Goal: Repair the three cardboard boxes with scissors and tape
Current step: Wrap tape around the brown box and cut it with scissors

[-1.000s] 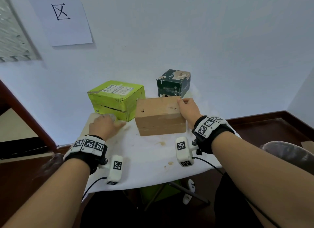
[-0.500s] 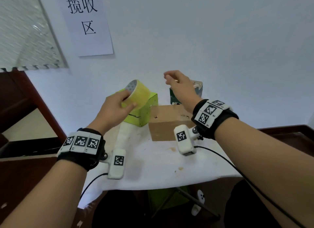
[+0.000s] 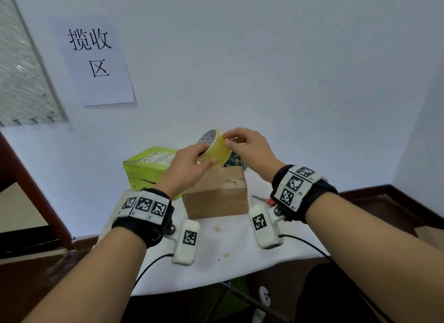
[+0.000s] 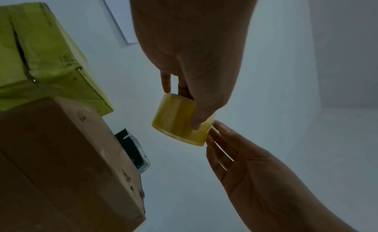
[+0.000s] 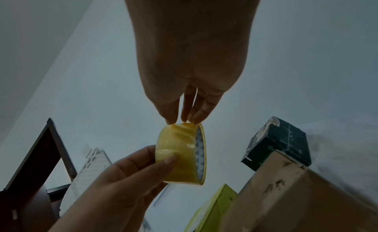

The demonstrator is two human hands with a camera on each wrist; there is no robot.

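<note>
A roll of yellow tape [image 3: 214,149] is held in the air above the brown cardboard box [image 3: 216,194] on the table [image 3: 230,262]. It is clasped by the left hand [image 3: 188,165], thumb across its outer band, while its upper edge is pinched by the right hand [image 3: 249,146].

Head view bright, even, edges warped; wrist views dim, bluish, backlit.

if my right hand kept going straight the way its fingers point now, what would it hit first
The tape roll. The right hand already has its fingertips at the roll's upper edge, which the left hand holds above the brown box. Depth beyond it is unclear.
</note>
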